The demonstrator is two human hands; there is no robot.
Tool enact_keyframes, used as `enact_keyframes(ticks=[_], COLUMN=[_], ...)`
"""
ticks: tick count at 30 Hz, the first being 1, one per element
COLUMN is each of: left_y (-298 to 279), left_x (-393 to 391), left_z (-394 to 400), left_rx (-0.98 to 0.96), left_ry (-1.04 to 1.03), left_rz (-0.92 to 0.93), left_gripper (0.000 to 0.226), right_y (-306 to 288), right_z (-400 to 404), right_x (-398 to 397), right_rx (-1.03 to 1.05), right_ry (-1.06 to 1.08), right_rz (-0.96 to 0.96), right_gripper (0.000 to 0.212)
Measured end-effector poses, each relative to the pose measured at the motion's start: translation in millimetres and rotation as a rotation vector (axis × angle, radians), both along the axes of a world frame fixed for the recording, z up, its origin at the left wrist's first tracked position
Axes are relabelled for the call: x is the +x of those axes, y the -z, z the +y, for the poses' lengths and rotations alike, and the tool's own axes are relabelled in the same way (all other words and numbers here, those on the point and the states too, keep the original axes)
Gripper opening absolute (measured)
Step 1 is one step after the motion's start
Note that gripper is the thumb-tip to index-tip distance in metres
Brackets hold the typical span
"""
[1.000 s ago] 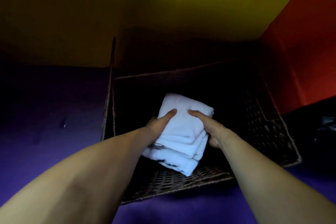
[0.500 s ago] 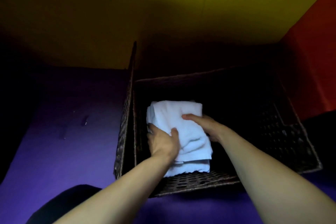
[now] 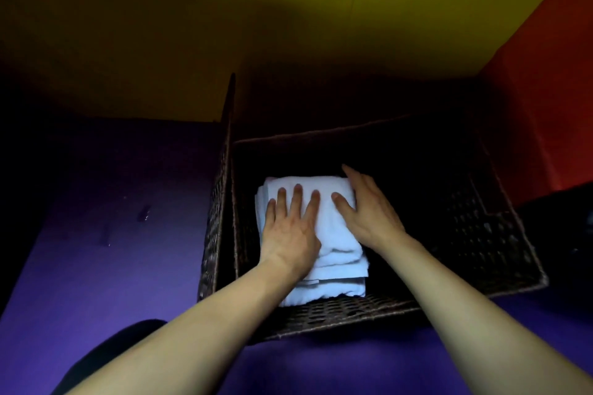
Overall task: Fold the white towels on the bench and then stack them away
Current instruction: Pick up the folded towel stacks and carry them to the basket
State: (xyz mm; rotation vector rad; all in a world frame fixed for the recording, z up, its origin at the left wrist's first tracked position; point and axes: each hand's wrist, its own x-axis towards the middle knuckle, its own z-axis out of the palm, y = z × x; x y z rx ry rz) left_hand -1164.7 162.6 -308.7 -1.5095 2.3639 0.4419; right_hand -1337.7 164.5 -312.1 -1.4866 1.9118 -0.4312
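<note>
A stack of folded white towels [image 3: 337, 253] lies in the left part of a dark woven basket [image 3: 500, 240]. My left hand [image 3: 290, 228] rests flat on top of the stack, fingers spread. The palm of my right hand [image 3: 365, 212] lies against the stack's right edge, with the thumb on the top towel and the fingers reaching past the far corner. Neither hand grips the cloth. The lower towels show as layered edges at the near side of the stack.
The basket stands on a purple surface [image 3: 106, 253] against a yellow wall [image 3: 256, 26], with a red panel [image 3: 552, 99] to the right. Its right half is dark and holds nothing I can make out. A dark shape [image 3: 106, 359] sits at the lower left.
The towel stack went from held above the basket to lying squared in its left part. My left hand let go of its edge and now lies flat on top; my right shifted to the right side.
</note>
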Motion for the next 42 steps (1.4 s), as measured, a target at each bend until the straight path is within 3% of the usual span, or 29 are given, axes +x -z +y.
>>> enact_keyframes(ticks=[7,18,26,32,42], left_y=[-87,-312,-437,-479,-483], left_x=[21,97,181,273,457], left_z=[11,22,21,19,-9], left_rx=[-0.158,-0.286,-0.337,-0.405,-0.419], left_ry=[-0.043,-0.237,-0.440,-0.599,-0.698], left_rz=[0.193,0.265,0.234,0.222,0.253], left_gripper=[0.070,0.062,0.055,0.052,0.050], right_y=[-76,-277,-394,-442,-450], right_z=[12,10,-18,-43,-85], right_x=[19,93,176,271,470], right_rx=[-0.219,-0.344,-0.340,-0.332,-0.323], right_ry=[-0.007,-0.129,-0.275,-0.378,-0.451], right_rz=[0.200,0.152,0.068,0.015,-0.069], right_gripper=[0.058,0.059,0.058,0.058,0.057])
